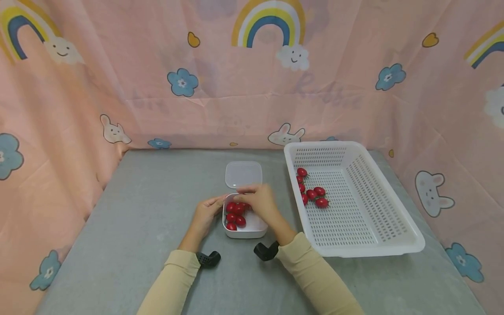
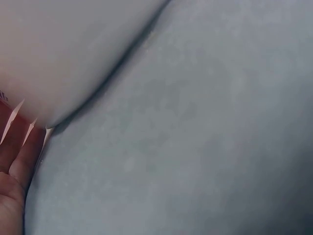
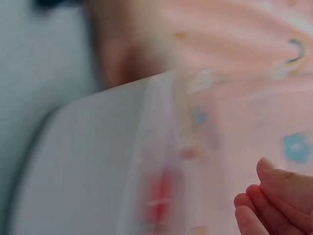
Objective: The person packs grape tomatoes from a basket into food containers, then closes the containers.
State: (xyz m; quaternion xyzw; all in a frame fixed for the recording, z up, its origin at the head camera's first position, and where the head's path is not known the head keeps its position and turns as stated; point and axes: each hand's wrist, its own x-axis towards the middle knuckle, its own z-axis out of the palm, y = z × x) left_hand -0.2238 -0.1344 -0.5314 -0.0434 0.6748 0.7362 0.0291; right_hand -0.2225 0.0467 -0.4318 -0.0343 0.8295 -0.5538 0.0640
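A small white plastic box point(image 1: 246, 234) stands in front of me with several red cherry tomatoes point(image 1: 240, 221) in its left part. My left hand point(image 1: 204, 215) rests against the box's left side, its fingers fairly straight along the wall in the left wrist view. Over the far part of the box is my right hand point(image 1: 260, 202), partly covering the tomatoes there. Its thumb and loosely bent fingers point(image 3: 274, 215) stand apart in the right wrist view, with nothing between them.
Just behind the box lies a translucent square lid point(image 1: 243, 175). A large white slotted basket point(image 1: 393, 218) stands at the right, with several cherry tomatoes point(image 1: 322, 202) along its left side. A pink patterned curtain point(image 1: 236, 109) hangs behind the grey table point(image 1: 157, 197).
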